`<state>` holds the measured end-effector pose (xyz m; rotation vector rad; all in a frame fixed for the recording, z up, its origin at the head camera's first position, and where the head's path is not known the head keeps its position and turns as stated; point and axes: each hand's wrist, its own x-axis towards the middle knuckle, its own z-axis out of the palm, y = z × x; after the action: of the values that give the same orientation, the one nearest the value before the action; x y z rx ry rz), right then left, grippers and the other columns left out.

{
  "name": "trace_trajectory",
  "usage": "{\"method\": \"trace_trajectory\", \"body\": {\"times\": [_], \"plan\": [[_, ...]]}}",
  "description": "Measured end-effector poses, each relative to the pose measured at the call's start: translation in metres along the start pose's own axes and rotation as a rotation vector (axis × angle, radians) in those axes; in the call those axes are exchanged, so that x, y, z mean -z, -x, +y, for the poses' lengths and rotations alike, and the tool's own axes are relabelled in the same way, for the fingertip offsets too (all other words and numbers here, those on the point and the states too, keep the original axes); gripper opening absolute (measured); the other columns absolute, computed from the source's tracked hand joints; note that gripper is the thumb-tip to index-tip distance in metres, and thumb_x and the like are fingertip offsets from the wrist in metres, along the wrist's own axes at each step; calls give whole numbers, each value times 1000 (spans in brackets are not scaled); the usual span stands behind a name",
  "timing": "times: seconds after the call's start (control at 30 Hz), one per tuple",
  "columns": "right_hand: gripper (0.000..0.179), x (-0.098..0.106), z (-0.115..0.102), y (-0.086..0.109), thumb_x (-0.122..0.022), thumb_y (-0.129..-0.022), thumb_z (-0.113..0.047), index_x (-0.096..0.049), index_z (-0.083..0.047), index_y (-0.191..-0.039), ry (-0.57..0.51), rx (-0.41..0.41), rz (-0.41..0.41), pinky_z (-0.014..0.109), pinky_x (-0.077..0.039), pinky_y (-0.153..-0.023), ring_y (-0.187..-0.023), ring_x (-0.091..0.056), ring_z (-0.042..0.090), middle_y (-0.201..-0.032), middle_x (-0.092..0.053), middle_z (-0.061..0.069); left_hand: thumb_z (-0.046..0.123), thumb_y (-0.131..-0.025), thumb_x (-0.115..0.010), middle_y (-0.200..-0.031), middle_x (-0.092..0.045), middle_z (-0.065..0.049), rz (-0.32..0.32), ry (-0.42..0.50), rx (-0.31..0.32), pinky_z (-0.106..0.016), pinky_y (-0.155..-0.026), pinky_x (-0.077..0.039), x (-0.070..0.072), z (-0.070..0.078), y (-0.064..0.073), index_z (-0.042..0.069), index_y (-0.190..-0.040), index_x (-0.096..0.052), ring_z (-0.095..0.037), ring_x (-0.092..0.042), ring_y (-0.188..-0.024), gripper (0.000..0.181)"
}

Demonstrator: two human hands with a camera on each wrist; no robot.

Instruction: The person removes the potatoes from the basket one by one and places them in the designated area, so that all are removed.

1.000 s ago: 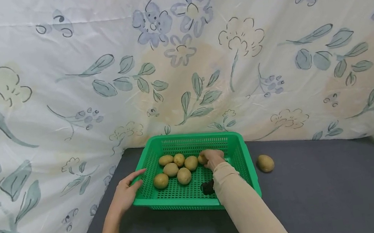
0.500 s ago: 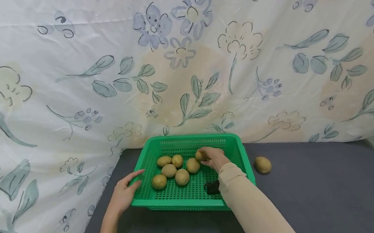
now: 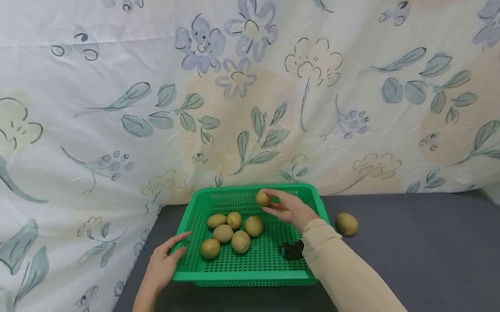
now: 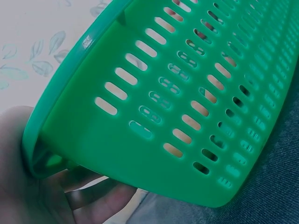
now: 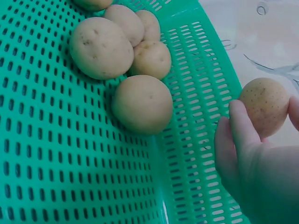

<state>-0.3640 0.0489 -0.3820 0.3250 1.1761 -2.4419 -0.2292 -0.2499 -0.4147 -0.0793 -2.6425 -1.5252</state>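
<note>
A green plastic basket (image 3: 245,276) with perforated walls stands on the dark table, and several potatoes (image 3: 223,233) lie grouped in its left half. My left hand (image 3: 160,265) holds the basket's left rim; the left wrist view shows the rim between thumb and fingers. Over the back of the basket my right hand (image 3: 291,210) pinches one potato (image 5: 265,106) between thumb and fingertips, lifted off the basket floor. Another potato (image 3: 347,223) rests on the table just right of the basket.
The dark table (image 3: 427,249) stretches to the right of the basket. A floral cloth (image 3: 243,100) hangs close behind the basket and along the left side. Black wrist devices sit at both wrists, one (image 3: 292,250) above the basket floor.
My right hand has raised the pinched potato from among the others toward the basket's back rim. My left hand has stayed at the left rim. The head view has shifted slightly.
</note>
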Motion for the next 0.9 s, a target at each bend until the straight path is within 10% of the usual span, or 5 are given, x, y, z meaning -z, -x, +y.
{"method": "trace_trajectory", "body": {"times": [0.9], "plan": [[55,-5,-44,30,-47,-101,-10,-23,-6,-150,99,77,-153,34,-40,-100,-136,-29,35,-146,-24,20,12,-101,-47,-148,-33,-20,20,-1,-8,-59,-103,-27,-1,-1,-1,9,-141,-48,-40,-25,-136,40]]}}
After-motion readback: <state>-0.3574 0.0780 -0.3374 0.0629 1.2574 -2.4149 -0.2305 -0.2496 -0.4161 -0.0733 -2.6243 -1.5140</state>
